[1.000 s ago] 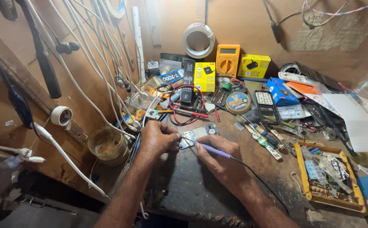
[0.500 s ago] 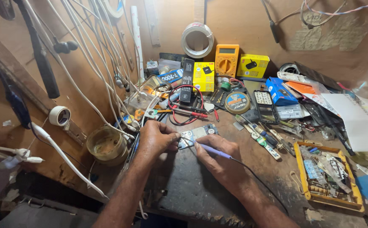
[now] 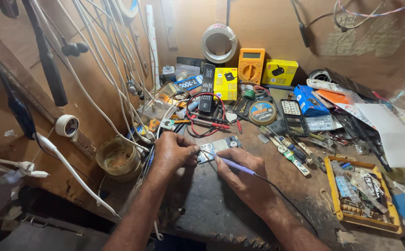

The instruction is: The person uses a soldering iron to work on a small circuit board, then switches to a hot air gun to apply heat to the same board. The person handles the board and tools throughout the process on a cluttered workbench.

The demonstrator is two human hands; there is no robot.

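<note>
- Head view: the left hand point(image 3: 173, 151) lay on the dark workbench point(image 3: 212, 211), its fingers curled narrow and pinched against the left edge of a small circuit board point(image 3: 217, 148).
- The circuit board sat flat on the bench between the two hands, just in front of a coil of red wire point(image 3: 205, 116).
- The right hand point(image 3: 244, 179) gripped a purple-handled soldering iron point(image 3: 232, 165) like a pen, fingers closed around the shaft, its tip at the board's surface; whether tip and board touched could not be told.
- A thin black cord ran from the iron back past the right wrist.
- Left of the left hand stood a round grimy tin point(image 3: 118, 159), near but apart from it.
- Behind the board, against the wall, stood an orange multimeter point(image 3: 251, 65) and a yellow box point(image 3: 280, 72).
- To the right, well apart from the hands, rested a yellow tray point(image 3: 332, 193) filled with small parts.
- White cables point(image 3: 95, 102) hung down the left wall.
</note>
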